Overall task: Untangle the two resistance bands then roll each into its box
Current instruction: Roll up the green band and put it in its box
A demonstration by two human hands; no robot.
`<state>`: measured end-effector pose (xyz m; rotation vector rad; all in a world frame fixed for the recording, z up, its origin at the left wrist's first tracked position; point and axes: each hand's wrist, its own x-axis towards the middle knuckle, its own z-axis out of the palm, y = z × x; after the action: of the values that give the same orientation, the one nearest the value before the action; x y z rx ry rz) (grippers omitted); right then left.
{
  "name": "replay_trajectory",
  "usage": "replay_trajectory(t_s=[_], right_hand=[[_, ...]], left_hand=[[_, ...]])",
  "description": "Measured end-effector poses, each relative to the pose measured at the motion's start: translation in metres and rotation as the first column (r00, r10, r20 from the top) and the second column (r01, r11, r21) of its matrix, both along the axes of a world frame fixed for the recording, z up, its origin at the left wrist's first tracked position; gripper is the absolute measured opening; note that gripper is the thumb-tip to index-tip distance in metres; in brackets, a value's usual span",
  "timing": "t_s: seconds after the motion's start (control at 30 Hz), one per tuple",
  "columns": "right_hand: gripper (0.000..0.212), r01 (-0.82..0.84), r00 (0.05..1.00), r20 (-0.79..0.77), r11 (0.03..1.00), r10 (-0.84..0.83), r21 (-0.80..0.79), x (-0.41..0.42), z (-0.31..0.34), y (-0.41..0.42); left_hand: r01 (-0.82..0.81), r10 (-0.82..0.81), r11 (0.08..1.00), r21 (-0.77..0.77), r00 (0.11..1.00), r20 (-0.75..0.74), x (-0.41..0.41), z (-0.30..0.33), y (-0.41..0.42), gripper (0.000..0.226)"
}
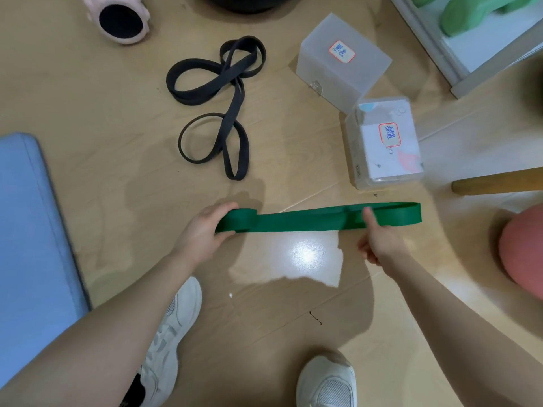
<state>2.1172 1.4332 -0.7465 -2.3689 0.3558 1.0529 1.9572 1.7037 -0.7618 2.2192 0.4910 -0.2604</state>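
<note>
Two white sneakers (326, 383) sit nearest me at the bottom edge, on the pale wood floor (117, 113). Just beyond them, both hands hold the green band (296, 220), a flat, wide, matte strap stretched level above the floor, its doubled layers showing as a long loop. Left hand (202, 230): fingers curled round the band's left end, where it is already wound into a small roll. Right hand (379, 239): thumb up against the near face of the strap, fingers curled behind; it pinches the band short of the right end, which juts free past it. Blue mat (35, 224) at far left, pink ball (523, 251) at far right. Farther out, the black band (223, 104) lies on the floor in loose crossing loops, narrower than the green, well apart from it. To its right, two frosted plastic boxes, lids shut: the nearer box (382, 145) and the farther box (340, 60), each with a red-bordered handwritten label.
</note>
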Motion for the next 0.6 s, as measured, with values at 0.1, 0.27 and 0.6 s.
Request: replay_trajectory(t_s=[0.1,0.27,0.6], right_hand=[[0.037,-0.478,0.857,0.233,0.878,0.46,0.025,-0.022,0.012,0.044],[0.051,-0.891,0.433,0.467,0.444,0.771,0.093,-0.051,-0.003,0.132],[0.046,-0.697,0.712,0.389,0.656,0.585,0.289,-0.038,-0.025,0.121]], left_hand=[[-0.022,0.023,0.999,-0.037,1.0,0.013,0.001,0.0,0.003,0.047],[-0.064,0.064,0.997,-0.054,0.998,0.005,0.006,0.0,0.004,0.05],[-0.202,0.185,0.931,-0.304,0.979,-0.085,0.001,-0.021,0.005,0.063]])
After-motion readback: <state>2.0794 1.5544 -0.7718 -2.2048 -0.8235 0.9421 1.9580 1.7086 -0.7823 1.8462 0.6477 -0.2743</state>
